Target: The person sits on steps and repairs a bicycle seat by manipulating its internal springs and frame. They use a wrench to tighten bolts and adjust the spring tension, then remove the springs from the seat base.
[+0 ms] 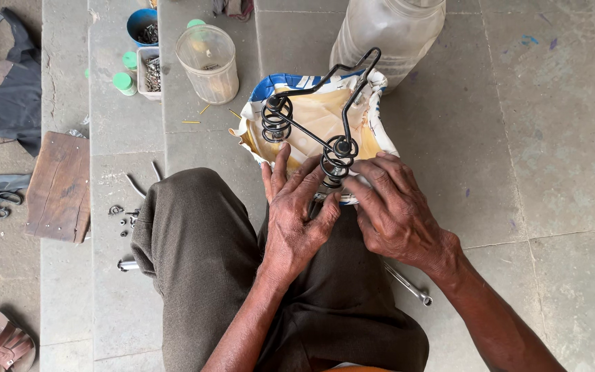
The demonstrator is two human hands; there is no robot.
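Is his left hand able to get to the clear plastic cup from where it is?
Probably yes. The left hand rests on the spring frame, and the cup stands ahead to its left with only bare floor between them.

Looks like a roadside repair workshop on a stone-slab floor (559, 138): tubs of screws (150, 69) (plus loose bits) left of the clear plastic container (209, 62), wrench (408, 284) lying nearer.

Black wire spring frame (315, 117), two coils, upside-down on lap.
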